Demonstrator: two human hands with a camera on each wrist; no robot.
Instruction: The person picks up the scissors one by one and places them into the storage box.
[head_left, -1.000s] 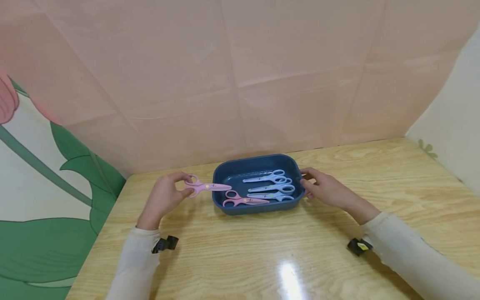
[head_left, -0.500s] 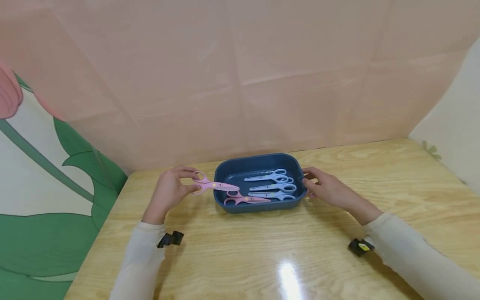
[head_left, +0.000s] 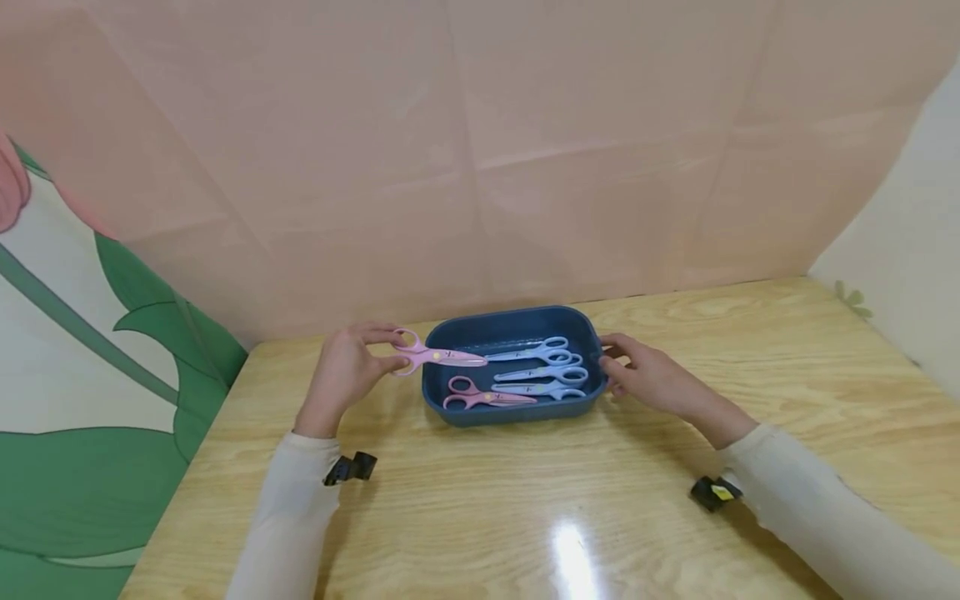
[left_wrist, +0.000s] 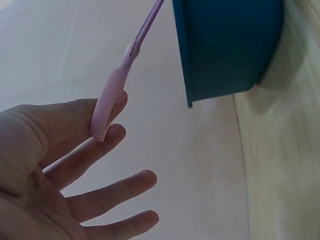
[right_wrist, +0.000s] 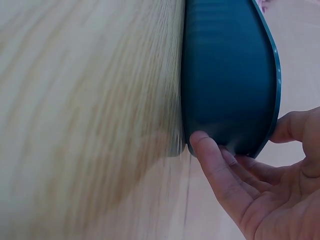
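My left hand [head_left: 348, 367] pinches one handle loop of a pair of pink scissors [left_wrist: 111, 97] between thumb and fingers. Their closed blades point right, reaching over the left end of a dark blue plastic tray [head_left: 517, 416]. In the left wrist view the scissors stand above the rim, and the other fingers are spread free. My right hand [head_left: 645, 375] holds the tray's right end, thumb at the rim and fingertips against the outer wall [right_wrist: 230, 75]. Inside lie several light blue scissors [head_left: 540, 373], handles to the right, and another pink pair [head_left: 487, 398], handles to the left.
The tray stands on a wood-grain table [head_left: 465, 508], near its back edge. A pale pink sheet [head_left: 480, 167] covers the wall behind. Green leaf shapes [head_left: 75, 492] decorate the left side, and a white wall [head_left: 915, 250] rises at the right.
My left hand has moved right and slightly up and away, carrying the pink scissors farther over the tray. The right hand stays at the tray's right end.
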